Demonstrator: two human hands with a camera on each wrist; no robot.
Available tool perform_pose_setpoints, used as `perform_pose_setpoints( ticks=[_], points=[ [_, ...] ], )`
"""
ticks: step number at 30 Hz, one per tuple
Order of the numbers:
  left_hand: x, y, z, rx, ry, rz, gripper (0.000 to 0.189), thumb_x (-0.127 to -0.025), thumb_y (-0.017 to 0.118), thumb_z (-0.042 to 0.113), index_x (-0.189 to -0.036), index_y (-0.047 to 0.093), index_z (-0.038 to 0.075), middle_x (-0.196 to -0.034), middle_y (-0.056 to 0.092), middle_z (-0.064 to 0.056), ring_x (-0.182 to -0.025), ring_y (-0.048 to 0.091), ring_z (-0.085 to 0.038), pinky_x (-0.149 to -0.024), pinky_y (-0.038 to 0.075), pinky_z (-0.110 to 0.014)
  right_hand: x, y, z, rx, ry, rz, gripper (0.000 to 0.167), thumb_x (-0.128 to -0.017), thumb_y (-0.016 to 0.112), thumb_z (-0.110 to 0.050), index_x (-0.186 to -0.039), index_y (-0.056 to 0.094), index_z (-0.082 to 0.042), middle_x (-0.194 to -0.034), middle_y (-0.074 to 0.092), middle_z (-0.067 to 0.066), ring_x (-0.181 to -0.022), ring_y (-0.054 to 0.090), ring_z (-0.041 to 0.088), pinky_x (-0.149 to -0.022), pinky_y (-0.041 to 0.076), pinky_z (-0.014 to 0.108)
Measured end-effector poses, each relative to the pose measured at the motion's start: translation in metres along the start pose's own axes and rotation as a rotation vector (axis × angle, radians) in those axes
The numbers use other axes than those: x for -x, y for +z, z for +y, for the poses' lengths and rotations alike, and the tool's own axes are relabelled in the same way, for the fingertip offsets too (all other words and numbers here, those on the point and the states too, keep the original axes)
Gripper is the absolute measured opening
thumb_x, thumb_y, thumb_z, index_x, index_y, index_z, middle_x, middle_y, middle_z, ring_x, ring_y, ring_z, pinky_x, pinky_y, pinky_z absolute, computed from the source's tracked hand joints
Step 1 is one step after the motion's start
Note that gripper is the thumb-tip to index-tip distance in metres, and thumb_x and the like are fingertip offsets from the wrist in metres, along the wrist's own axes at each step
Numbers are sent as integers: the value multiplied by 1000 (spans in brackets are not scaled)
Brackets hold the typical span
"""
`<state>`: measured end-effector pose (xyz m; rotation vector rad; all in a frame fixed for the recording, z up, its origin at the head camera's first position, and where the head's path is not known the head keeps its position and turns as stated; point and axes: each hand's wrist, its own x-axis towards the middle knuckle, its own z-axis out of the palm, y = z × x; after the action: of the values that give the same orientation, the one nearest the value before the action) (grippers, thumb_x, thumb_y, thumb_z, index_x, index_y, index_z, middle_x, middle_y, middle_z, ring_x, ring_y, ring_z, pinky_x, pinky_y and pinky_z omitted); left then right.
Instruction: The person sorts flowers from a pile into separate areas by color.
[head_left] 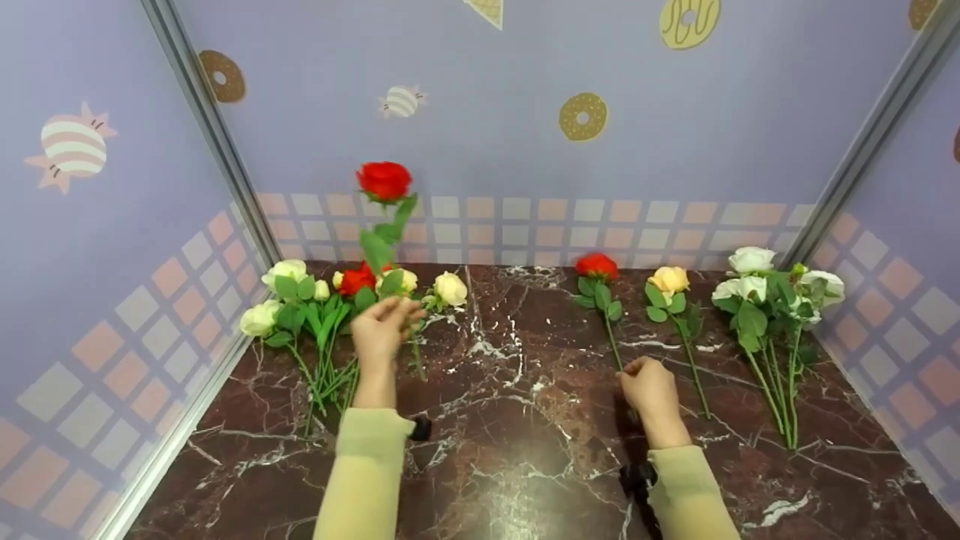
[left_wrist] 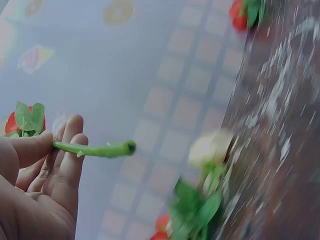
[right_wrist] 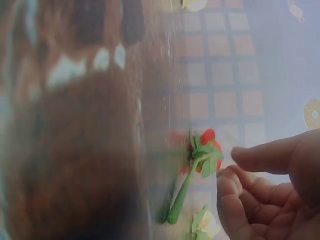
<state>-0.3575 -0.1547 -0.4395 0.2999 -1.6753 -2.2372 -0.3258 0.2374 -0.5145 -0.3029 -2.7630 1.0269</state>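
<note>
My left hand [head_left: 381, 330] pinches the stem of a red rose [head_left: 384, 181], which it holds upright above the flowers on the left. In the left wrist view the cut end of the green stem [left_wrist: 107, 150] sticks out past the thumb and fingers. My right hand [head_left: 651, 391] hovers by the lower stem of another red rose [head_left: 598, 267] lying on the table. In the right wrist view a gap shows between the thumb [right_wrist: 265, 156] and the bent fingers, with nothing held there; that rose [right_wrist: 206, 155] lies apart from them.
White, cream and red flowers [head_left: 289, 271] lie in a loose bunch at the left. Right of the lying red rose are a yellow rose [head_left: 669, 280] and several white roses [head_left: 750, 260]. Patterned panels [head_left: 487, 150] enclose the dark marble table [head_left: 510, 450] at its back and sides.
</note>
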Motion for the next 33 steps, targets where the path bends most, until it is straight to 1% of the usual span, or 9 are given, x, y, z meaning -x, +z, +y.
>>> perform_pose_setpoints(
  ticks=[4,7,12,15,20,24,27,30,33],
  points=[
    [18,18,-13,42,-56,-66,30,-95,70,-1,-123,66,-10,-93,80,-15,-74,77,-14,-75,67,-33,1,5,-7,-44,-45,23,20,-95,70,-15,-101,73,4,-97,75,24,-87,70,39,-77,58,52],
    [31,31,-23,60,-79,-111,29,-95,69,-1,-121,66,-11,-94,80,-16,-76,78,-16,-78,67,-35,4,9,-14,-87,-86,33,17,-95,71,-14,-99,75,3,-94,76,21,-86,71,37,-76,58,49],
    [47,49,-40,104,-92,-179,29,-95,68,-3,-120,63,-16,-92,80,-16,-77,78,-16,-79,66,-34,8,16,-27,-165,-143,41,13,-93,73,-11,-96,77,2,-88,76,18,-78,69,27,-70,56,37],
    [53,57,-48,122,-94,-208,28,-96,67,-3,-119,62,-19,-92,80,-17,-77,78,-15,-76,66,-31,11,20,-35,-238,-161,18,12,-93,72,-9,-96,78,2,-85,76,16,-72,69,21,-65,55,28],
    [61,68,-58,107,-119,-227,20,-97,66,-2,-113,68,-13,-92,80,-16,-77,78,-14,-76,66,-31,19,28,-48,-407,-162,-63,10,-93,71,-3,-94,76,5,-79,75,16,-67,72,23,-57,55,21],
    [66,73,-67,105,-146,-241,17,-97,67,-1,-111,70,-9,-93,80,-16,-78,79,-14,-76,67,-31,26,36,-57,-502,-174,-155,12,-94,71,-2,-97,75,8,-79,75,15,-68,74,26,-59,61,29],
    [68,77,-73,104,-154,-254,19,-97,66,-1,-113,69,-12,-95,80,-17,-80,79,-15,-76,67,-32,31,42,-63,-587,-182,-262,20,-96,69,-3,-104,72,14,-86,76,22,-72,76,28,-65,66,38],
    [71,80,-78,92,-157,-269,21,-98,65,-1,-114,66,-14,-97,80,-18,-82,79,-16,-79,67,-34,36,46,-67,-659,-179,-364,29,-99,66,-6,-114,66,19,-96,76,28,-76,77,24,-71,67,38],
    [74,84,-81,87,-157,-295,25,-99,64,-1,-118,63,-17,-99,79,-20,-85,79,-17,-79,67,-34,43,49,-73,-711,-165,-434,34,-102,64,-10,-120,63,19,-102,76,29,-79,77,19,-74,67,34]
  ],
)
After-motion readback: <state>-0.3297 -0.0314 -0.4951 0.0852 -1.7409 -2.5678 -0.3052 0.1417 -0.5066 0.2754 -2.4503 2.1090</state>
